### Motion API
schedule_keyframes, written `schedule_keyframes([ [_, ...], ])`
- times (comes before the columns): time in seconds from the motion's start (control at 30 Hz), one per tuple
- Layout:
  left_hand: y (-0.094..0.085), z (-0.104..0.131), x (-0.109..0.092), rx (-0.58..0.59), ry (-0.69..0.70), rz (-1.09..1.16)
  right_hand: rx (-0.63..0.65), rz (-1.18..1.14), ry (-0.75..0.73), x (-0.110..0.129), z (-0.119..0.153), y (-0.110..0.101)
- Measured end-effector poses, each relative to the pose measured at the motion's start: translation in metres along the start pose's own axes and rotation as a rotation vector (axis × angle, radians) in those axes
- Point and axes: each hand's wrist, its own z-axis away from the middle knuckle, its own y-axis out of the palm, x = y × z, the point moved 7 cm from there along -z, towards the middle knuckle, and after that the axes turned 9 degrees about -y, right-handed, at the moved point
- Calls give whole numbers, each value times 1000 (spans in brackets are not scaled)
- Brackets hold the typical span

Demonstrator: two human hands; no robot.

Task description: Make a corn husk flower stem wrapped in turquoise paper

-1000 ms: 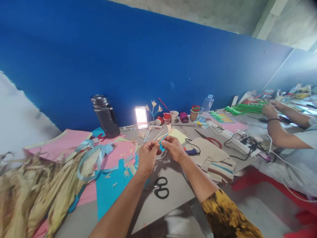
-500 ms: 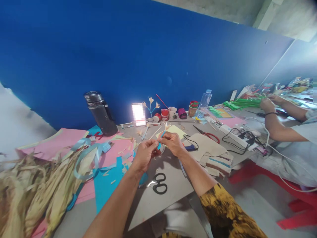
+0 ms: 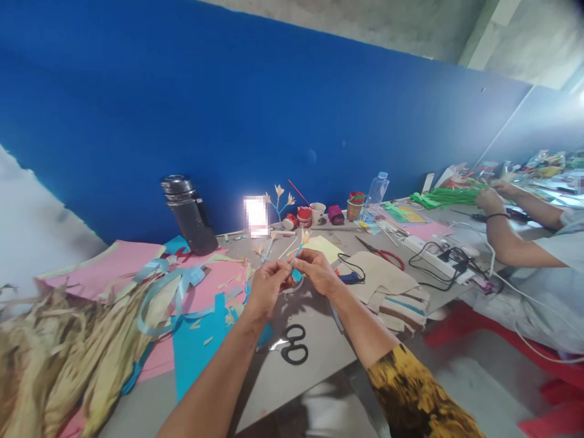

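drawn closer together, our left hand [image 3: 266,289] pinches the blue strip [image 3: 297,275] and our right hand [image 3: 321,273] grips the flower stem [image 3: 299,250].

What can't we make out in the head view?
All head view:
- Scissors' tips: hidden by left forearm.
- Stem's lower end: behind both hands' fingers.
- Thing at wall: masked by white patch.
- Co-worker's head: cut off, right edge.
- Far-right clutter: blurred.

No readable text, labels or numbers anywhere.
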Motion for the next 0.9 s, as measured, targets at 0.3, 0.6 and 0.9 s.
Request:
schedule_keyframes([
  [0.3,-4,10,-19,-245,341,-397,-129,81,30,1,0,-4],
  [0.6,11,0,7,192,-75,91,-14,-51,-39,7,2,1],
  [0.9,5,1,-2,44,117,-45,28,-51,-23,4,2,3],
])
